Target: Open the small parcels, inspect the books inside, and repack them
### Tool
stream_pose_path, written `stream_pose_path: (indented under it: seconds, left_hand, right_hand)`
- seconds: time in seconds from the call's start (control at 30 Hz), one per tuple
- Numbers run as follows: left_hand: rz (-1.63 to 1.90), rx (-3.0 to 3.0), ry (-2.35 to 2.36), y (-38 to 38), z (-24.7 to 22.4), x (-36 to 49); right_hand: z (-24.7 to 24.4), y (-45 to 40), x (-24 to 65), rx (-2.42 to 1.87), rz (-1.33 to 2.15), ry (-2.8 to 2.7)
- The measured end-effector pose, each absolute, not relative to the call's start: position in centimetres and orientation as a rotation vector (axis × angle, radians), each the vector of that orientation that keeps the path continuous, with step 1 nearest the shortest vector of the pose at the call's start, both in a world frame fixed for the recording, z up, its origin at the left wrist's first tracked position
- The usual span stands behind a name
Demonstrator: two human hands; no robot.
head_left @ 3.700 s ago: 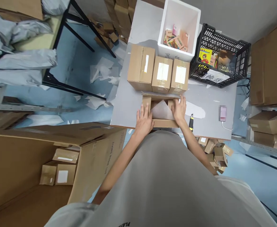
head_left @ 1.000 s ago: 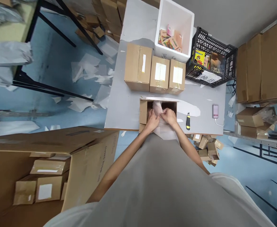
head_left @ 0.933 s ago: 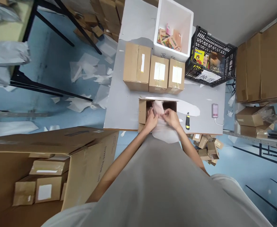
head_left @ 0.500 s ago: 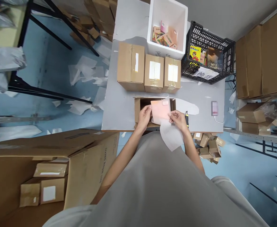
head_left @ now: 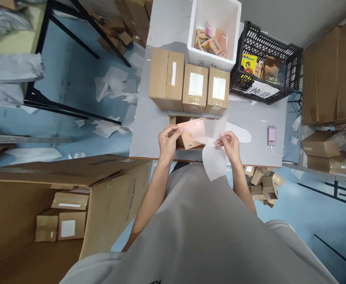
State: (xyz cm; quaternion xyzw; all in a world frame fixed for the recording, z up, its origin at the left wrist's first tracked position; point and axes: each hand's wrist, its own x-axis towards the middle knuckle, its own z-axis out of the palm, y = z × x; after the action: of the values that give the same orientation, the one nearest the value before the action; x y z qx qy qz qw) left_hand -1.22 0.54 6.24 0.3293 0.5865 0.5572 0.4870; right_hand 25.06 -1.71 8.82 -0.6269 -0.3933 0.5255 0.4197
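My left hand [head_left: 168,141] pinches the left edge of a thin pink-orange booklet [head_left: 190,138], which is tilted above an open cardboard box [head_left: 180,142]. A translucent white wrapping sheet [head_left: 212,130] overlaps the booklet's right part. The fingers of my right hand [head_left: 228,145] are closed on that sheet's lower right side. Below, a white piece with a rounded edge [head_left: 214,161] hangs over the front edge of the table, in front of my shirt.
Three taped boxes [head_left: 195,88] stand behind the open box on the grey table [head_left: 146,138]. Further back are a white foam bin [head_left: 214,59] and a black crate [head_left: 264,59] with books. A phone [head_left: 271,135] lies right. A large carton [head_left: 116,193] stands lower left.
My left hand has moved left with the booklet, which now sticks out of the translucent sheet. My right hand has moved slightly right with the sheet. The view has shifted a little.
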Motion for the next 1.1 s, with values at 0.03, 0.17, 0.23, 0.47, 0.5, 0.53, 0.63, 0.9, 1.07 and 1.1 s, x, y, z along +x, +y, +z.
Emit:
stream_pose_path:
  seconds: [0.03, 0.17, 0.23, 0.47, 0.5, 0.53, 0.63, 0.9, 1.07, 1.1]
  left_hand:
    - [1.378, 0.798, 1.460, 0.5, 6.4, -1.6]
    - [1.407, 0.789, 1.567, 0.1, 6.9, -3.4]
    - [1.423, 0.772, 1.573, -0.1, 7.0, -4.0]
    - [1.520, 0.805, 1.590, -1.3, 8.3, -5.5]
    - [1.541, 0.812, 1.591, -1.5, 8.5, -5.8]
    - [1.561, 0.816, 1.590, -1.7, 8.7, -6.0]
    - [1.594, 0.828, 1.598, -2.0, 9.3, -6.5]
    - [1.573, 0.891, 1.558, -1.2, 10.8, -6.0]
    - [1.544, 0.913, 1.559, -0.9, 11.3, -5.7]
    - [1.534, 0.915, 1.560, -0.8, 11.3, -5.7]
  right_hand:
    - [9.1, -1.4, 25.2, -1.562, 1.280, -0.943]
    - [11.1, 0.3, 24.9, -1.397, 1.198, -0.770]
    - [12.0, 1.3, 24.3, -1.305, 1.211, -0.685]
    - [10.9, 2.3, 21.2, -1.358, 1.361, -0.754]
    - [10.4, 2.0, 21.0, -1.427, 1.378, -0.869]
    - [9.9, 1.7, 20.9, -1.505, 1.391, -1.029]
    - [8.7, 1.6, 20.1, -1.764, 1.338, -1.712]
    - [5.0, 7.1, 13.3, -2.142, 1.238, -2.545]
    - [5.0, 7.7, 12.5, -2.040, 1.406, -2.576]
    - [5.4, 7.3, 13.0, -1.982, 1.441, -2.590]
